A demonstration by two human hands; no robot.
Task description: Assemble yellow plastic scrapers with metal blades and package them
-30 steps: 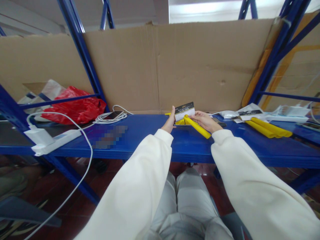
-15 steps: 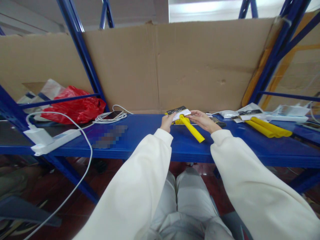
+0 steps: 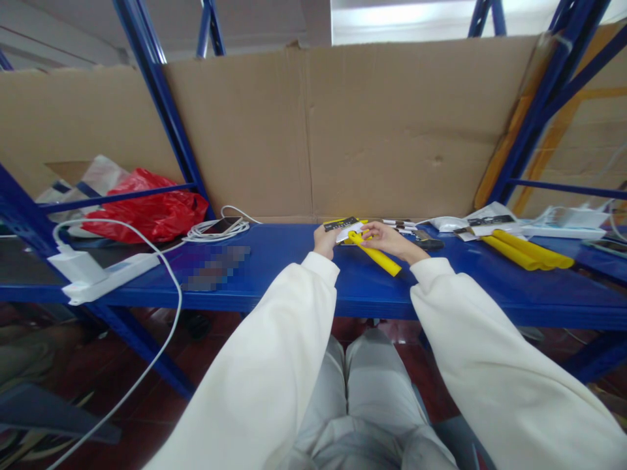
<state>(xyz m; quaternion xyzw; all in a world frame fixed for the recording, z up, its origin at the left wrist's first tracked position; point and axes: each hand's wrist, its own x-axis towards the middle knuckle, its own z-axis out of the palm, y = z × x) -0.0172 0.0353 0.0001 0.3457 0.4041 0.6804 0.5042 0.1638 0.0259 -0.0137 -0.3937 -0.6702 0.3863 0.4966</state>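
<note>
My left hand (image 3: 325, 242) is closed on the left side of a black-and-white card (image 3: 343, 225), held just above the blue table. A yellow tube-like strip (image 3: 379, 257) hangs from the card and slants down to the right, its free end towards me. My right hand (image 3: 385, 237) has its fingers bent in a pinch at the card's right edge, by the top of the yellow strip. How the strip joins the card is hidden by the fingers. More yellow material shows behind the card.
Rolled yellow strips (image 3: 526, 249) with a card lie on the blue table (image 3: 284, 274) at the right. Dark-and-white items (image 3: 399, 225) lie behind my right hand. At the left are a red plastic bag (image 3: 147, 205), coiled white cable (image 3: 215, 230) and a power strip (image 3: 115, 277). Cardboard (image 3: 392, 130) stands behind.
My right hand has moved left and closed in on the card's edge and the strip's top. The card has tilted and shifted slightly left, uncovering items behind.
</note>
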